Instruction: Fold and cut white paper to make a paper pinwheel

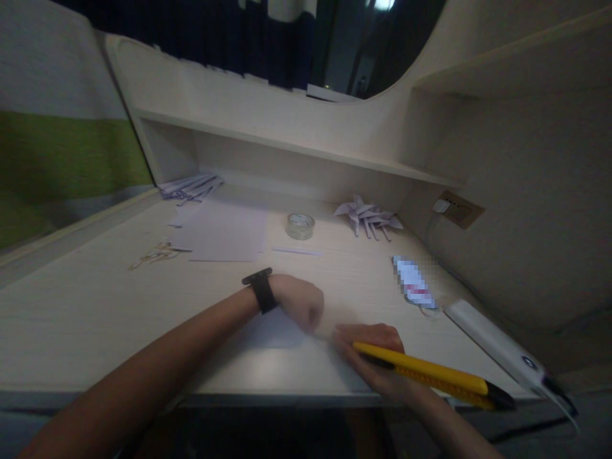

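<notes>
The right hand (377, 357) at lower centre grips a long yellow knife (430, 376) with a black end. The left hand (301, 305), fingers curled and blurred, presses pale paper (277, 331) on the table (95, 306).

Two bare forearms, no sleeves in view. Left hand (299, 305) has a black wristband (261, 290), watch-like, flat and matte, wrapped snug just behind the hand on the wrist. Right hand (377, 360) bare, no rings or bands seen. Left fingers blurred; no further detail.
</notes>
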`<state>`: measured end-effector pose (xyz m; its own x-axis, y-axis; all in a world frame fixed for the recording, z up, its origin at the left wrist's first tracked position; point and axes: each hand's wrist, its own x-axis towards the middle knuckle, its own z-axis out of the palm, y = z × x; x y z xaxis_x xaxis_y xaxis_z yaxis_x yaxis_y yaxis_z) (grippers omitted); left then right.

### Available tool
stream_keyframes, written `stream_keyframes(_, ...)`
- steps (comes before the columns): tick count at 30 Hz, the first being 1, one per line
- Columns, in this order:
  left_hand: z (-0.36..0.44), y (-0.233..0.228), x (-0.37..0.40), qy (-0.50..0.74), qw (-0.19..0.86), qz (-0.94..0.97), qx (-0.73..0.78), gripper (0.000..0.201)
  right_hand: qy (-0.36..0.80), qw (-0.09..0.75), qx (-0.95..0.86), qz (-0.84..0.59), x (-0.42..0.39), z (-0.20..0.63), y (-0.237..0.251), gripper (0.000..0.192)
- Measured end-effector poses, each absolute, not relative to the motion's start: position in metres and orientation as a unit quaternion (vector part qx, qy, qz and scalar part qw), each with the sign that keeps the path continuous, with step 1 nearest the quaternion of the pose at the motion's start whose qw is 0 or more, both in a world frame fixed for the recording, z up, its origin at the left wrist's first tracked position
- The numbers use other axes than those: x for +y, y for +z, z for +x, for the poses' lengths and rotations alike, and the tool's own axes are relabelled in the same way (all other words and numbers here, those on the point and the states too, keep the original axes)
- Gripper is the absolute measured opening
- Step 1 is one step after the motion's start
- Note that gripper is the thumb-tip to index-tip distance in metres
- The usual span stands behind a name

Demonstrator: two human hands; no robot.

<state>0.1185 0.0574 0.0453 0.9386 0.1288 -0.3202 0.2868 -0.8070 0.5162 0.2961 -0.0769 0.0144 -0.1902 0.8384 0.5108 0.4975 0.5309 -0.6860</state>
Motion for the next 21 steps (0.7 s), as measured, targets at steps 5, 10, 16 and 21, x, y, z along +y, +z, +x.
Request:
stream_keyframes(5, 0.1170, 0.0479, 0.0561, -0.130, 0.300, 0.938, 0.115, 0.010, 0.120, 0.437, -0.792, -0.409, -0.0759, 0.2972, 0.0150, 0.012)
stream_keyframes(10, 0.1159, 0.0474, 0.0559, -0.121, 0.302, 0.938, 0.118, 0.011, 0.145, 0.431, -0.793, -0.407, -0.0762, 0.2975, 0.0162, 0.014)
stream_keyframes(16, 0.1130, 0.0473, 0.0569, -0.112, 0.313, 0.936, 0.112, 0.013, 0.178, 0.418, -0.789, -0.413, -0.0756, 0.2998, 0.0151, 0.016)
stream_keyframes(21, 0.1119, 0.0473, 0.0570, -0.103, 0.317, 0.937, 0.107, 0.014, 0.174, 0.420, -0.786, -0.419, -0.0752, 0.2986, 0.0166, 0.015)
